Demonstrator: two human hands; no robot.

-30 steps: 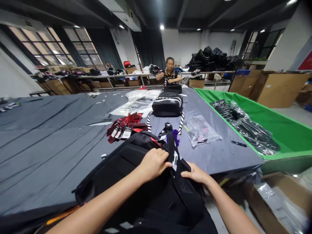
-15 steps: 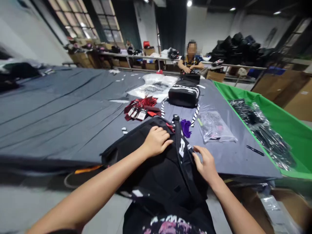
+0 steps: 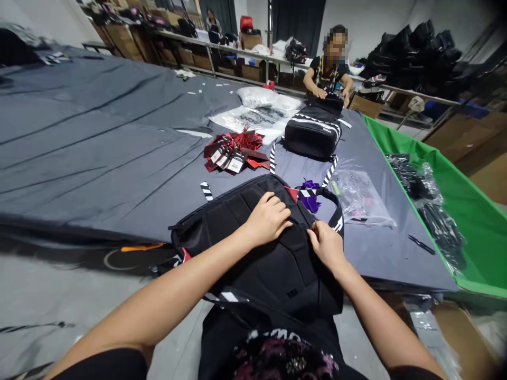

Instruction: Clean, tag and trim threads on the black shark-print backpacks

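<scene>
A black backpack lies with its padded back panel up, partly over the table's near edge and against my body. My left hand presses on the panel, its fingers curled and gripping the fabric. To its right, my right hand pinches the panel near the side edge, thumb against fingers. A shoulder strap with white lettering loops out past the bag's right side. Purple fabric pieces lie just beyond the bag, partly covered by the strap.
Red and dark hang tags are piled on the grey-covered table. Another black backpack stands in front of a co-worker. A clear plastic bag and black tweezers lie right, beside a green-lined bin of wrapped items.
The strap that crossed the panel now lies off to the right. My right hand has come inward and closed on the panel; my left has shifted slightly right. The view has tilted down.
</scene>
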